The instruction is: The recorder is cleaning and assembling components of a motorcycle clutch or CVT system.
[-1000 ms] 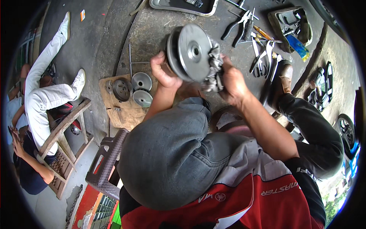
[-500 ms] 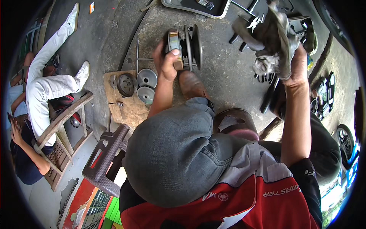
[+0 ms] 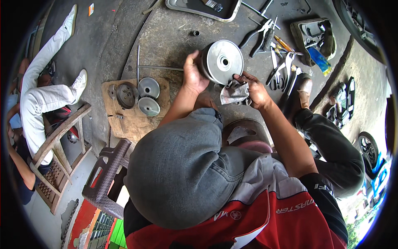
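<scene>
My left hand (image 3: 195,76) is wrapped round the back and left side of a scooter's clutch pulley (image 3: 234,62), a round metal assembly. Its smooth silver face, with a hole in the middle, is turned up toward me. In my right hand (image 3: 256,90) is a crumpled grey rag (image 3: 233,94), pinched between thumb and fingers. Rag and fingers meet the lower right rim of the pulley. The clutch side of the assembly is hidden behind the face.
Left on a brown board (image 3: 128,129) sit a clutch drum (image 3: 127,95) and two silver discs (image 3: 149,87). A T-handle wrench (image 3: 159,67) lies behind. Farther right are pliers (image 3: 259,36) and a tool tray (image 3: 314,39). A metal tray (image 3: 199,13) stands ahead. Someone in white trousers (image 3: 35,99) sits left.
My right hand has brought the rag from the far right to the pulley's rim. The pulley has turned from edge-on to face-up and moved slightly right. The pliers and tool tray are uncovered.
</scene>
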Demonstrator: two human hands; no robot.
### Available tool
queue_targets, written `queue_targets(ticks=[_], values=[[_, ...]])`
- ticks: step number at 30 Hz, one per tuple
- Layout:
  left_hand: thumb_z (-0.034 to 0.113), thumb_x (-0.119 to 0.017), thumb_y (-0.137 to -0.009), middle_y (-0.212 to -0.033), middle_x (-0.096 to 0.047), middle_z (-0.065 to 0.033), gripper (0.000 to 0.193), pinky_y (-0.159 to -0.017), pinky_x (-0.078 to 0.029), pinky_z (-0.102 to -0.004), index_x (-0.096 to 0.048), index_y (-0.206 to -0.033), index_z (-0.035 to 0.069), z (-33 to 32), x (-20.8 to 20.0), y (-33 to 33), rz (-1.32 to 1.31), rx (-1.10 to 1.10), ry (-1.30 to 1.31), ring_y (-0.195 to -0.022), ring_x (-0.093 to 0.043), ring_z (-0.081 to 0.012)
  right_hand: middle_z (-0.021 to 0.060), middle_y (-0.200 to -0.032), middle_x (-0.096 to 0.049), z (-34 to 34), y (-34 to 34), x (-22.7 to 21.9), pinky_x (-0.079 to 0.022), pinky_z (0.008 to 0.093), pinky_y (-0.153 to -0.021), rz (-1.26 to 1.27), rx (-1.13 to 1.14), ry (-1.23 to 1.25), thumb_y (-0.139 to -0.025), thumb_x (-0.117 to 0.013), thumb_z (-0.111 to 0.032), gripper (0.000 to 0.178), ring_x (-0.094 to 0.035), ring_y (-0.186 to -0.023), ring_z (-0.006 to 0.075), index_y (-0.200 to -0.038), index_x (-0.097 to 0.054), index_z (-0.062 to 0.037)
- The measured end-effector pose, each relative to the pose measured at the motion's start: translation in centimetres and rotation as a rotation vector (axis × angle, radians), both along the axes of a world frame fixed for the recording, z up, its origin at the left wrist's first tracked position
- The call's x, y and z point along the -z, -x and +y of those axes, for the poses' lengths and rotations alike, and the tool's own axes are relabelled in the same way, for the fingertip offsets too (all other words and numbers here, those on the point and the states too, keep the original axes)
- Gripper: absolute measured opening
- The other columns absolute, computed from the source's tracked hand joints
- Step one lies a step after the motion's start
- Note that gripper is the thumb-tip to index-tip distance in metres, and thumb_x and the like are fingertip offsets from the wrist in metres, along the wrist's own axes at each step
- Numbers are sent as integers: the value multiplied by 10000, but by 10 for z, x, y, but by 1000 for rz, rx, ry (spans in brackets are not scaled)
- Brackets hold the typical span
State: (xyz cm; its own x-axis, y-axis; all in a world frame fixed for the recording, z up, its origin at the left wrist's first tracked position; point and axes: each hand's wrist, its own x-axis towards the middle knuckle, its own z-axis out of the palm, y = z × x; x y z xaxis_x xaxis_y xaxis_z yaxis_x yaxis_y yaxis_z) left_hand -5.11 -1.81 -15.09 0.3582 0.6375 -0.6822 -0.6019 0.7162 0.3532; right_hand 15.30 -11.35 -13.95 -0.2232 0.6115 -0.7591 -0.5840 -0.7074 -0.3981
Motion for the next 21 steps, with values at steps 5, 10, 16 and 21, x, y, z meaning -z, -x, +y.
queue_targets(ticks=[5, 10, 16, 21], values=[[553, -629, -934, -1355, -647, -94, 636, -1122, -376, -520, -612, -1346, 69, 15, 1, -9, 249, 222, -138, -1296, -568, -233, 109, -1028, -756, 10, -14, 22, -540, 306, -814, -406, -53, -88, -965, -715, -214, 362, -694, -927, 178, -1234, -690, 26], [420, -700, -913, -1343, -642, -135, 658, -1128, -358, -354, -561, -1408, 11, 15, 2, -19, 466, 365, -258, -1287, -549, -228, 133, -1017, -758, 20, -25, 28, -523, 318, -848, -596, -142, -192, -962, -718, -265, 395, -671, -900, 178, -1213, -700, 41], [385, -737, -944, -1425, -564, -165, 693, -1036, -482, -408, -478, -1493, 52, 5, -29, 13, 874, 519, -585, -1326, -524, -282, 137, -998, -730, 20, -25, -19, -550, 387, -774, -571, -232, 111, -1022, -635, -418, 485, -679, -819, 220, -1195, -704, 30], [465, -413, -1109, -1458, -569, -111, 576, -1091, -468, -423, -426, -1557, 103, -6, -72, 21, 63, 591, -144, -1303, -575, -265, 202, -1333, -441, 16, 56, -50, -369, 535, -933, -872, -341, -423, -1015, -598, -335, 519, -440, -1158, 378, -1418, -516, -20]])
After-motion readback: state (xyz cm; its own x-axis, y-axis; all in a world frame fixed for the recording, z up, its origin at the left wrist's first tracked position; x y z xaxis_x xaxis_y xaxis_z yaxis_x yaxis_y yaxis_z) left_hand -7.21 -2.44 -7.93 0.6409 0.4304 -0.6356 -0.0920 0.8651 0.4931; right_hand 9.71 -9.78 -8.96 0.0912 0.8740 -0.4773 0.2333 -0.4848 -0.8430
